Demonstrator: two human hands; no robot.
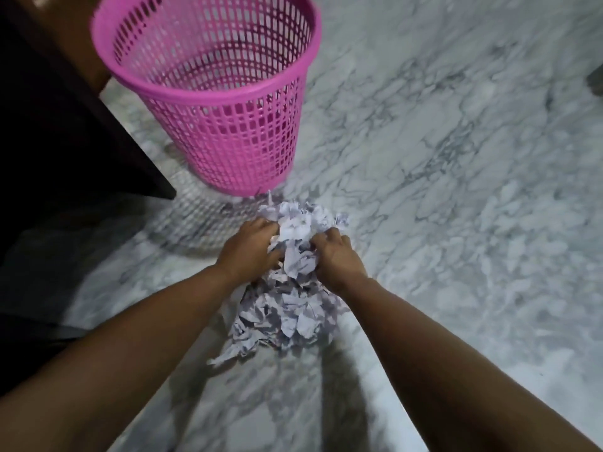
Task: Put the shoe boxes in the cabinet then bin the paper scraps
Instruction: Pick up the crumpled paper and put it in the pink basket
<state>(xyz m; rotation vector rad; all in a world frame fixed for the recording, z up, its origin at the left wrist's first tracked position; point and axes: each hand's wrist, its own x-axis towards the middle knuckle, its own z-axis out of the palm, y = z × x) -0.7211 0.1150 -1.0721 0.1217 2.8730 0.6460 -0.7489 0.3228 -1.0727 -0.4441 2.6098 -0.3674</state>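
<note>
A heap of crumpled white paper scraps (pixel 287 308) lies on the marble floor in the middle of the view. My left hand (pixel 249 247) and my right hand (pixel 336 257) are dug into the far part of the heap from either side, fingers curled into a clump of scraps between them. Just beyond the heap stands a pink plastic mesh bin (pixel 225 102), upright with its mouth open toward me; some white paper shows through its mesh. No shoe boxes are in view.
A dark wooden cabinet (pixel 75 135) fills the left side, its corner close to the bin's base. Grey-veined white marble floor (pixel 456 190) spreads to the right. A dark object (pixel 595 81) sits at the right edge.
</note>
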